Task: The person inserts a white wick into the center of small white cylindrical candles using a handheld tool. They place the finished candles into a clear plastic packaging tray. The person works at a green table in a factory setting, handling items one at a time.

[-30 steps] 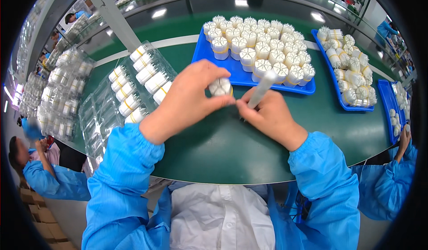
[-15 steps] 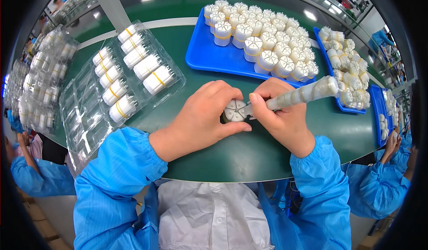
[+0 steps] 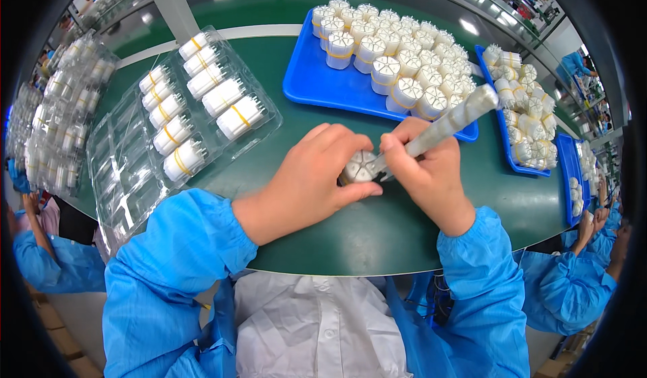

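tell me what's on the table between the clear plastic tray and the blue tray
Nothing: in the head view only bare green table lies between the clear plastic tray and the blue tray.

Glossy blue plastic tray (image 3: 317, 85), clear plastic blister pack (image 3: 128, 169), matt green tabletop (image 3: 377, 230)

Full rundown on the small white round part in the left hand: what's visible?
The round part is a small white cylinder, plastic by its look. Its top face, split into wedge segments by thin spokes, faces the camera. It sits low over the green table, gripped by the left hand. The tool in the right hand meets its right edge.
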`<state>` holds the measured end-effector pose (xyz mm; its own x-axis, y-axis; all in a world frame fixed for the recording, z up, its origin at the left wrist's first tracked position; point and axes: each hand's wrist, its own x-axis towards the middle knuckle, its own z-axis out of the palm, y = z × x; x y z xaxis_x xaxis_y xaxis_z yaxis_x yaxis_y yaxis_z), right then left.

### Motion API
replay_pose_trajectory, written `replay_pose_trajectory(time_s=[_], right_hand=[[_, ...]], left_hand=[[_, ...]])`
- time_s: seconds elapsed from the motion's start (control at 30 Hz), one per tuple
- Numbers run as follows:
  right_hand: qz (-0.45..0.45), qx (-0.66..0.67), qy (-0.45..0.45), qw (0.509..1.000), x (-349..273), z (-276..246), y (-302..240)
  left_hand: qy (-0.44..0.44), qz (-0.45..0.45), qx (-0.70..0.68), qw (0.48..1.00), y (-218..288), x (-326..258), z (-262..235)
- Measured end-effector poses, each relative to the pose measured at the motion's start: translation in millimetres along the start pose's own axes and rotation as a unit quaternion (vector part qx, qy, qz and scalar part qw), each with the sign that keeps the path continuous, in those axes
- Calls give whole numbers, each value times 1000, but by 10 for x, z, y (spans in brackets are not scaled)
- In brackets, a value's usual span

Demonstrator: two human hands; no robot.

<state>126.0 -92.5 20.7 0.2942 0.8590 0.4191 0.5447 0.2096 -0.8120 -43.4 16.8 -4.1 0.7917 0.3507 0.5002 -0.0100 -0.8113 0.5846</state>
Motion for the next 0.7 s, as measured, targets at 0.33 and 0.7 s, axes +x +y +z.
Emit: replay_pose_trajectory(time_s=[0.33, 0.7], right_hand=[[-62, -36, -30, 997, -59, 31, 41], [-31, 52, 29, 998, 12, -71, 76]], left_hand=[[22, 25, 5, 999, -4, -28, 22], [14, -15, -28, 999, 78, -43, -3]])
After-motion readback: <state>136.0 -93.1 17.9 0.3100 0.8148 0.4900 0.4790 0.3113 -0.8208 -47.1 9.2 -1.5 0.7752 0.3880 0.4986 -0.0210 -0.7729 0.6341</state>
